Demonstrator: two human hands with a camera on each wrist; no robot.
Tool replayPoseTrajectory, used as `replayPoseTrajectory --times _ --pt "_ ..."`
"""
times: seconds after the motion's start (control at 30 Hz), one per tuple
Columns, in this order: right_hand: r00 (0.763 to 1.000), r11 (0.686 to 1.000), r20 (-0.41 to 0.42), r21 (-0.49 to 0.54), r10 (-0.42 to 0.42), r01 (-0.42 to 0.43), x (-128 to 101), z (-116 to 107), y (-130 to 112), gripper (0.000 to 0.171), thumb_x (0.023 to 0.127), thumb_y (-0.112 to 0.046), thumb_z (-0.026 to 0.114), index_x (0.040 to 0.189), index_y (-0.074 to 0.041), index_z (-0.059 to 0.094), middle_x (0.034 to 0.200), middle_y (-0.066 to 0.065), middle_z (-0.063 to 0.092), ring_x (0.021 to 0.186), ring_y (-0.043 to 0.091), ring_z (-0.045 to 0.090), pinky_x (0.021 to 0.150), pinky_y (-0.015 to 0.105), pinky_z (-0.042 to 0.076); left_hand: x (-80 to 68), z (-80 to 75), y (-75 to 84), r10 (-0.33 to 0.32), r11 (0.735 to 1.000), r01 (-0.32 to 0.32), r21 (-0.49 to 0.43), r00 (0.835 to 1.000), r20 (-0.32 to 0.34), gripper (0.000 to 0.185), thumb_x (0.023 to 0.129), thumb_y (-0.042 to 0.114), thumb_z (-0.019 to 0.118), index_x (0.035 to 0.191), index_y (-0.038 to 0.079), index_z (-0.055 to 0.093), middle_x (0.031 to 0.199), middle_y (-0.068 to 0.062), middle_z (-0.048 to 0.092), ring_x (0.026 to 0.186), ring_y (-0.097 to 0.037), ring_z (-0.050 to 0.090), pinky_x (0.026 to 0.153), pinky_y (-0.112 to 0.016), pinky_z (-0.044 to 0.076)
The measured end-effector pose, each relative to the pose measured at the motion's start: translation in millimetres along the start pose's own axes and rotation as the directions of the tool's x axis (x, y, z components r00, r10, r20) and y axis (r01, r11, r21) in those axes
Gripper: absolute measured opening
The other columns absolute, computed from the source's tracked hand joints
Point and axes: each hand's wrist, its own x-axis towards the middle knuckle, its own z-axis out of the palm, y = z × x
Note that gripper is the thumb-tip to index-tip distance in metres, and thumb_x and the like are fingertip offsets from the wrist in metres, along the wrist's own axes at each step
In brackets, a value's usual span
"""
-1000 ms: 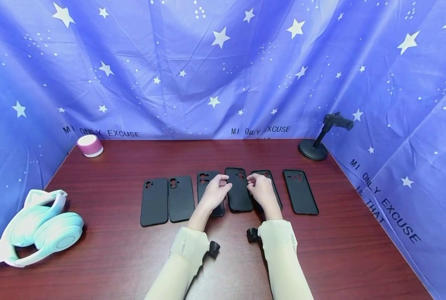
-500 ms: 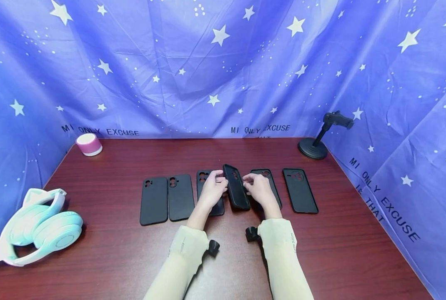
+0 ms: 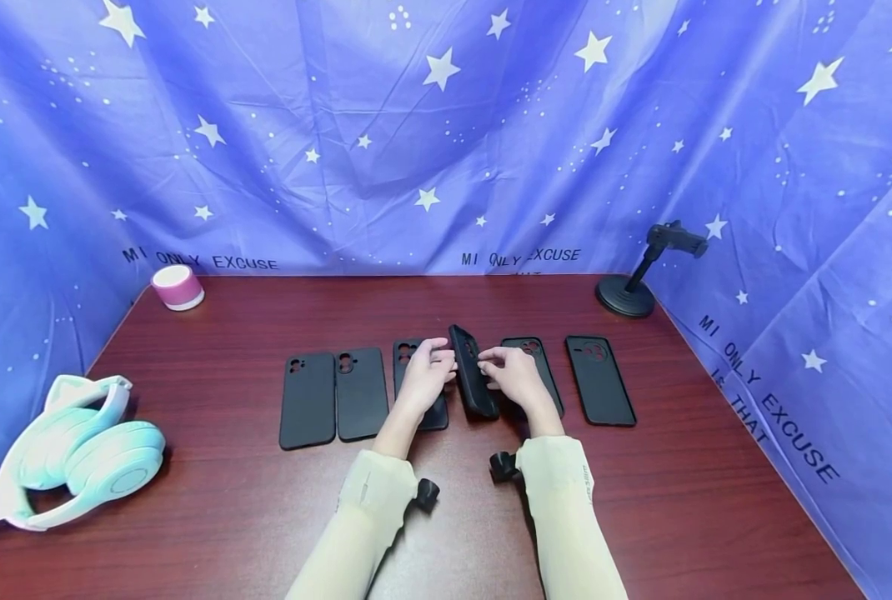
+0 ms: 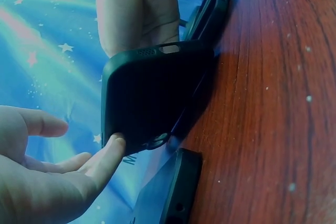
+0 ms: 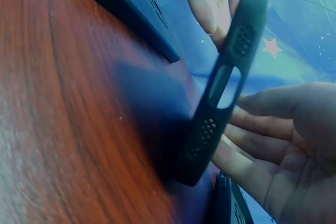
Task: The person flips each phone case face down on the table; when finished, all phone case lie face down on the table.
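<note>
A black phone case (image 3: 470,375) stands tilted on one long side between my two hands, its left side raised. My left hand (image 3: 425,377) touches the back of it near the raised edge. In the left wrist view a fingertip of the left hand presses that back face, the other fingers apart from it. My right hand (image 3: 515,375) is on the opposite side, its fingertips right at the case in the right wrist view. Flat beside it lie a case (image 3: 434,417) partly under the left hand and another case (image 3: 539,354) partly behind the right hand.
Farther left lie two black phone cases, an outer one (image 3: 307,404) and an inner one (image 3: 362,396). A single case (image 3: 602,383) lies right. Mint headphones (image 3: 108,462), a pink-and-white round object (image 3: 178,288) and a black phone stand (image 3: 629,283) are on the dark red table (image 3: 266,533).
The middle phone case has gone from lying nearly flat to standing steeply tilted, its left side raised. My right hand has shifted slightly left toward it; the other cases stay in place.
</note>
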Motion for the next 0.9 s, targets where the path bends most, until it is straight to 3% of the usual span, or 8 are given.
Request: replayPoseTrajectory --times 0.23,0.47,0.67,0.9 --pt "0.995 0.991 0.091 0.127 0.036 -0.047 -0.6 0.0 -0.1 0.037 0.100 -0.024 0.052 0.126 0.001 0.060 0.115 0.023 0.068 0.098 0.030 0.071 0.080 0.035 0.060 -0.1 0.0 1.7 0.008 1.000 -0.007 -0.029 1.000 0.026 0.040 0.099 0.004 0.043 0.137 -0.006 0.043 0.132 -0.026 0.057 0.117 -0.035 0.060 0.100 -0.041 0.051" --pt "0.982 0.962 0.161 0.236 0.103 -0.139 0.0 -0.3 -2.5 0.056 0.101 -0.040 0.046 0.139 0.001 0.048 0.129 0.024 0.060 0.115 0.033 0.063 0.088 0.038 0.057 -0.8 0.3 0.6 0.024 0.999 -0.021 -0.051 0.998 0.056 0.040 0.097 0.001 0.040 0.135 -0.007 0.045 0.132 -0.026 0.057 0.119 -0.036 0.060 0.100 -0.041 0.050" --pt "0.980 0.964 0.177 0.229 0.096 -0.136 -1.2 -0.6 -5.3 0.063 0.099 -0.047 0.047 0.140 0.002 0.046 0.130 0.024 0.058 0.116 0.032 0.062 0.090 0.039 0.056 -0.5 1.9 -0.5 0.031 0.998 -0.027 -0.052 0.997 0.077 0.040 0.096 0.000 0.043 0.134 -0.008 0.046 0.131 -0.027 0.057 0.116 -0.035 0.061 0.100 -0.043 0.051" --pt "0.978 0.971 0.184 0.199 0.094 -0.131 -2.8 -0.2 -8.5 0.061 0.098 -0.047 0.051 0.138 -0.001 0.049 0.128 0.021 0.060 0.112 0.029 0.063 0.088 0.037 0.058 1.5 1.0 -4.6 0.036 0.999 -0.039 0.031 0.995 0.098 0.043 0.092 -0.002 0.050 0.135 -0.005 0.049 0.130 -0.022 0.059 0.117 -0.032 0.061 0.094 -0.037 0.053"
